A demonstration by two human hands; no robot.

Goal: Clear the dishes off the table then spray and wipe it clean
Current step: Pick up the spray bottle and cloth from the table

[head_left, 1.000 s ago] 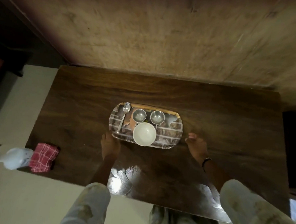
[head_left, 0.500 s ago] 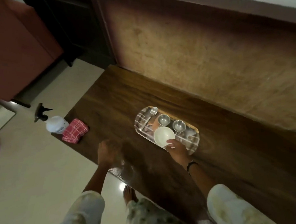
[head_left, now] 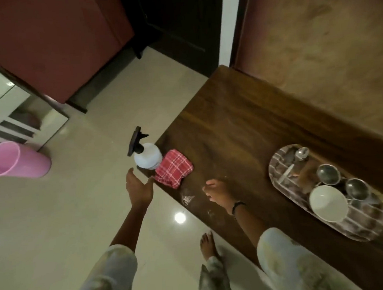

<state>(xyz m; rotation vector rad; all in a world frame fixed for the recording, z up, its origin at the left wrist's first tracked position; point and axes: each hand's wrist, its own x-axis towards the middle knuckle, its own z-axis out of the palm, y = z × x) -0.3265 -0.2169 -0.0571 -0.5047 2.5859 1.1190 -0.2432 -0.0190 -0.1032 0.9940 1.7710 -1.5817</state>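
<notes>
Now the left hand (head_left: pixel 139 188) reaches with spread fingers, near the spray bottle (head_left: pixel 147 155) and the red cloth (head_left: pixel 174 168) at the table (head_left: pixel 241 124) corner; the right hand (head_left: pixel 219 191) hovers relaxed, holding nothing, and the tray (head_left: pixel 357 226) of dishes stands well apart

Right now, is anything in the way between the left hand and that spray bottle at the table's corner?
Nothing visible is. The left hand is open just short of the spray bottle, with only bare floor in the gap. The red checked cloth lies beside the bottle, off that path.
</notes>
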